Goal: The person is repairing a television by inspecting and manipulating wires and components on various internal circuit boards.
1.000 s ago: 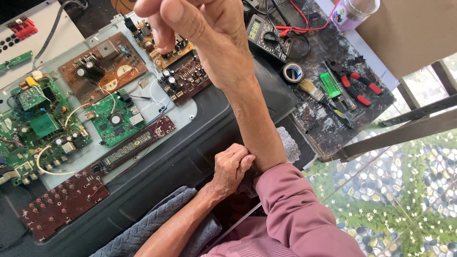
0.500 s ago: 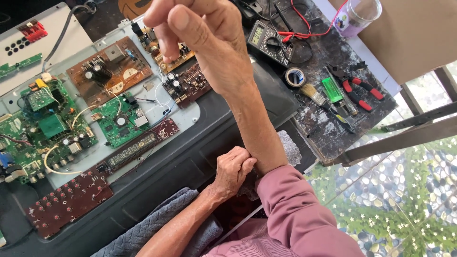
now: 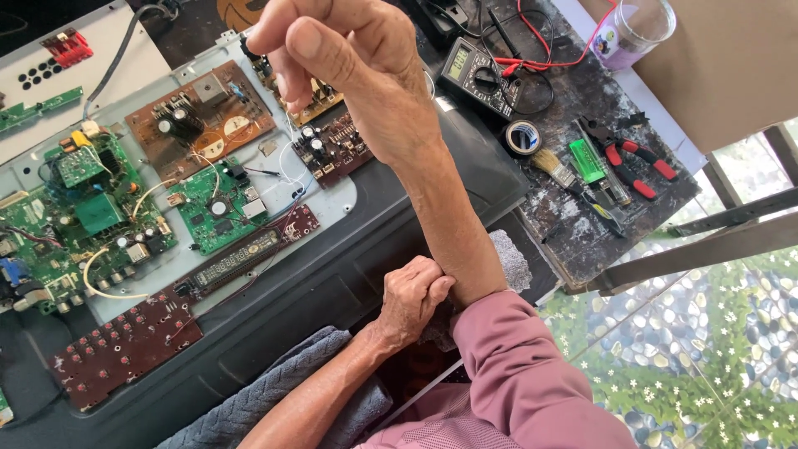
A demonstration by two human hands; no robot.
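Right hand (image 3: 349, 58): raised high toward the camera, fingers curled loosely together, thumb in front; it holds nothing that I can see.
Left hand (image 3: 413, 295): near the body, fingers closed and pinching at the edge of the pink sleeve (image 3: 515, 366) on the right forearm, just by the elbow.
Circuit boards: a brown board (image 3: 199, 125) far, a green board (image 3: 216, 204) in the middle, a dark red board with buttons (image 3: 125, 349) near left; all lie on a grey metal chassis (image 3: 349, 208).
Multimeter (image 3: 478, 75): far right on the dark worktop, with red and black leads.
Tools: a roll of tape (image 3: 524, 137), a brush (image 3: 553, 169) and red pliers (image 3: 636, 158) lie at the right.
Grey cloth (image 3: 274, 391): under the left forearm.
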